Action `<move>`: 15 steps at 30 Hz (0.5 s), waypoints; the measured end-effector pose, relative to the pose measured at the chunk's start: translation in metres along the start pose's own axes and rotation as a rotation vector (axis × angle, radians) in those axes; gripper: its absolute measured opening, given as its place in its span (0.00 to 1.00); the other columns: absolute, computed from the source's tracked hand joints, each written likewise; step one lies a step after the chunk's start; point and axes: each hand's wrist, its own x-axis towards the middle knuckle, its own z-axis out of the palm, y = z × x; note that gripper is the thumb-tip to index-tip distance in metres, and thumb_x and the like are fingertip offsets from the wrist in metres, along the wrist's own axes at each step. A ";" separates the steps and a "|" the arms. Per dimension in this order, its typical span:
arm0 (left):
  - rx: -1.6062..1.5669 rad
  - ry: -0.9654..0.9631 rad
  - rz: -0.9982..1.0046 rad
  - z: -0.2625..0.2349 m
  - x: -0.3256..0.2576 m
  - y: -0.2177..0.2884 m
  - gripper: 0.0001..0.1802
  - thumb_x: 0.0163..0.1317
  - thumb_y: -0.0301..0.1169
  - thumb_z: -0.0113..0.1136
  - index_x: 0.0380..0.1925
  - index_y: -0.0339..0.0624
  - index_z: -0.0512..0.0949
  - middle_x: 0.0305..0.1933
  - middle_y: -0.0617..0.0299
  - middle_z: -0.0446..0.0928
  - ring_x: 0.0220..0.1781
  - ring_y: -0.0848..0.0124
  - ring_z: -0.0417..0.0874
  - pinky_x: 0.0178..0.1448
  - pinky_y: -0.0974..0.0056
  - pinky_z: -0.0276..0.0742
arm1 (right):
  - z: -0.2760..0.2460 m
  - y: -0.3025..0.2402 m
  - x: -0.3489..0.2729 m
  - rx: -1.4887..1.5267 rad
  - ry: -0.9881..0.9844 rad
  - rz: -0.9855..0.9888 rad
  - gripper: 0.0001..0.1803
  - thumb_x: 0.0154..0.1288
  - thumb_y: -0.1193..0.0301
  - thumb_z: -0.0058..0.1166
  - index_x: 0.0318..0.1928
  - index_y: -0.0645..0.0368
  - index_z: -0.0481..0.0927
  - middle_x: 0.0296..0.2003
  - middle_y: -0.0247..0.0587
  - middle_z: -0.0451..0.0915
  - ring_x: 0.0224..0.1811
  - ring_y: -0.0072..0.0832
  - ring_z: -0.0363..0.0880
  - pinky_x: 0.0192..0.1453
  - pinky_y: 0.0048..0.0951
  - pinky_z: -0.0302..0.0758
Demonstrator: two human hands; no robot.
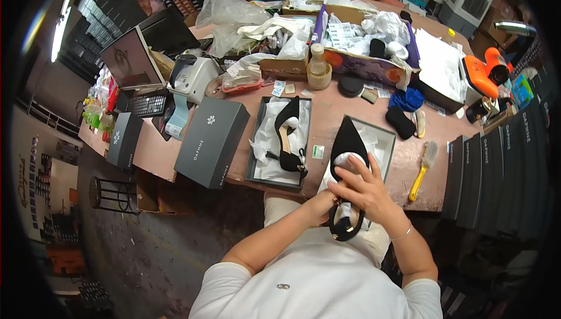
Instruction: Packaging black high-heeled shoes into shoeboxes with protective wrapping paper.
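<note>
A black pointed shoe (348, 135) with white paper stuffed in its opening is held in front of me, toe pointing away. Its strap loop with a gold-coloured buckle hangs toward my body. My left hand (321, 207) is closed on the shoe's left side near the heel, its fingertips partly hidden. Over the shoe's opening lies my right hand (369, 195), fingers spread and touching the paper and upper. Beneath the shoe's toe is an open grey box (383, 129) lined with white tissue. The matching black shoe (286, 138) lies on tissue in another open box (251, 164) to the left.
Closed grey boxes (210, 144) stand left, near a keyboard (149, 104), monitor (131, 62) and label printer (193, 77). A yellow-handled brush (421, 173) and a stack of grey boxes (491, 173) are on the right. Cluttered cartons (356, 65) and a bottle (318, 68) line the back.
</note>
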 end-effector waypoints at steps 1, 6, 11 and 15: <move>0.004 0.001 0.016 -0.001 0.006 0.002 0.28 0.72 0.46 0.47 0.64 0.40 0.65 0.59 0.64 0.69 0.56 0.71 0.73 0.59 0.65 0.71 | 0.001 0.004 -0.008 0.054 0.048 0.001 0.27 0.54 0.70 0.56 0.57 0.41 0.78 0.61 0.37 0.72 0.70 0.46 0.60 0.72 0.59 0.49; 1.858 0.518 0.370 -0.131 -0.032 0.071 0.21 0.52 0.22 0.58 0.49 0.40 0.77 0.58 0.51 0.72 0.67 0.53 0.65 0.71 0.53 0.60 | 0.018 0.000 -0.037 0.262 0.039 0.298 0.27 0.53 0.75 0.54 0.57 0.44 0.78 0.58 0.37 0.73 0.71 0.48 0.57 0.73 0.60 0.49; 2.263 0.347 0.509 -0.210 0.003 0.056 0.20 0.50 0.24 0.61 0.46 0.53 0.79 0.66 0.59 0.66 0.76 0.57 0.52 0.72 0.31 0.41 | 0.030 -0.014 -0.038 0.263 -0.048 0.289 0.31 0.50 0.78 0.55 0.58 0.43 0.77 0.57 0.37 0.74 0.70 0.45 0.58 0.72 0.60 0.49; 2.203 0.396 0.695 -0.195 -0.001 0.091 0.18 0.49 0.25 0.63 0.43 0.53 0.79 0.61 0.62 0.72 0.75 0.61 0.55 0.73 0.31 0.41 | 0.006 -0.011 -0.032 0.210 0.060 0.317 0.23 0.54 0.73 0.61 0.54 0.50 0.79 0.53 0.40 0.78 0.68 0.44 0.64 0.73 0.58 0.49</move>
